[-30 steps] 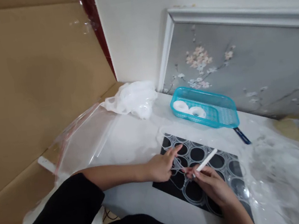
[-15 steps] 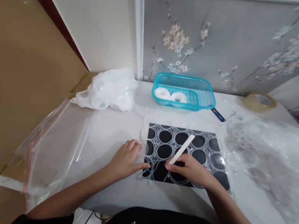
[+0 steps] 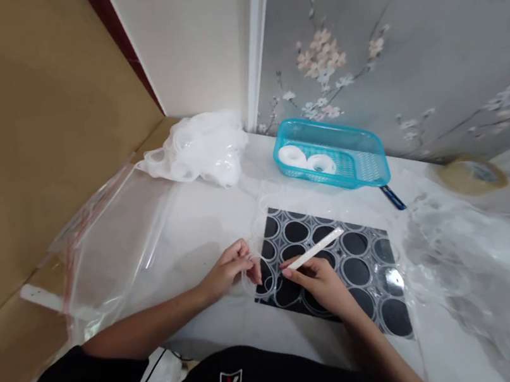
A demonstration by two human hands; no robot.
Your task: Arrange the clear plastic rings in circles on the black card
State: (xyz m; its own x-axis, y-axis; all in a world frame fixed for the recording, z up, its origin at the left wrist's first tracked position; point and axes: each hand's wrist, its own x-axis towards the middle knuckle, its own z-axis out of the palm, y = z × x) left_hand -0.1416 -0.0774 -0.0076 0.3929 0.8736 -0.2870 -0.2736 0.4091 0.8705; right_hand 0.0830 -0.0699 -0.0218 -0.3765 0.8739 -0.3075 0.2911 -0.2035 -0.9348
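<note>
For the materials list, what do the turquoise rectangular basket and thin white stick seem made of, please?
Turquoise basket: probably glossy plastic, given its translucent walls and mesh floor.
Thin white stick in the right hand: plastic or wood perhaps, from its straight edges; finish unclear.

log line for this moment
left hand: pinching thin clear plastic | right hand: holding white stick over black sheet | blue basket: two white rings inside

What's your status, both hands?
Left hand pinching thin clear plastic. Right hand gripping white stick. Black sheet flat, partly hidden by right hand.
</note>
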